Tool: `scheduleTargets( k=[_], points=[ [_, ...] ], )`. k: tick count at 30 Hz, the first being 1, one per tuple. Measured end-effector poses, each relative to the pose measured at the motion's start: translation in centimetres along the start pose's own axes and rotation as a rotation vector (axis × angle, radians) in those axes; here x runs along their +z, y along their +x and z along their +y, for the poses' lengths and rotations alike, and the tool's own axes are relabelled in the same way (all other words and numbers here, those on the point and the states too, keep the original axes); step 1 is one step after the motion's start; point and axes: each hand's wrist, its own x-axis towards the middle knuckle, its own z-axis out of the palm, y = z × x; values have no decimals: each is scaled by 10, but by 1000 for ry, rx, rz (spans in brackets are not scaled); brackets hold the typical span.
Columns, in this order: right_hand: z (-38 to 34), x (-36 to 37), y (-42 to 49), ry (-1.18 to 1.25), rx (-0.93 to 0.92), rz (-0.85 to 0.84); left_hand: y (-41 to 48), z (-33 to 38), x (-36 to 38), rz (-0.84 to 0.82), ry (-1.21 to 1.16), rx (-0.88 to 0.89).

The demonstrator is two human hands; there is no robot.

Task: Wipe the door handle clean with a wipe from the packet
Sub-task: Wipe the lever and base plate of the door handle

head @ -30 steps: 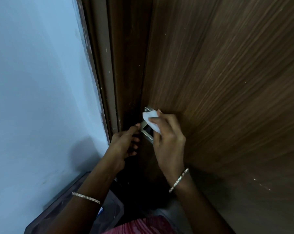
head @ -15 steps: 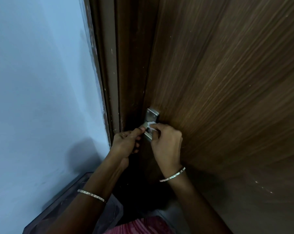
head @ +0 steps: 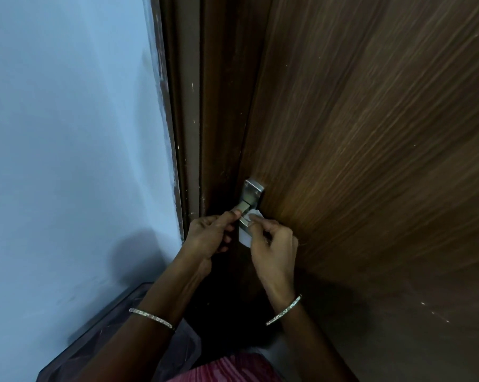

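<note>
Right hand (head: 274,244) slid wipe (head: 245,238) lower — handle (head: 250,197) uncovered.

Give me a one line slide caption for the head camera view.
Right hand presses wipe on door handle; left hand steadies it.

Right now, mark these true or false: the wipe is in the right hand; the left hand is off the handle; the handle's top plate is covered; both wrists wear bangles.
1. The white wipe is in the right hand. True.
2. The left hand is off the silver metal door handle. False: its fingertips pinch the handle's bar.
3. The handle's square top plate is covered. False: it is bare; the wipe is lower down.
4. Both wrists wear thin silver bangles. True.
</note>
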Motion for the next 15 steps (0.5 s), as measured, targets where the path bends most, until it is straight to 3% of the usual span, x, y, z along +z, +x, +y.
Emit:
scheduleTargets(
  k=[5,12,15],
  points=[
    [-8,-6,7,-304,-407,172,-1,1,1,4,-10,-12],
    [-8,1,11,-335,-630,330,-4,2,2,1,-3,9],
    [-8,0,16,-400,-614,326,-3,2,2,4,-10,11]
  ],
)
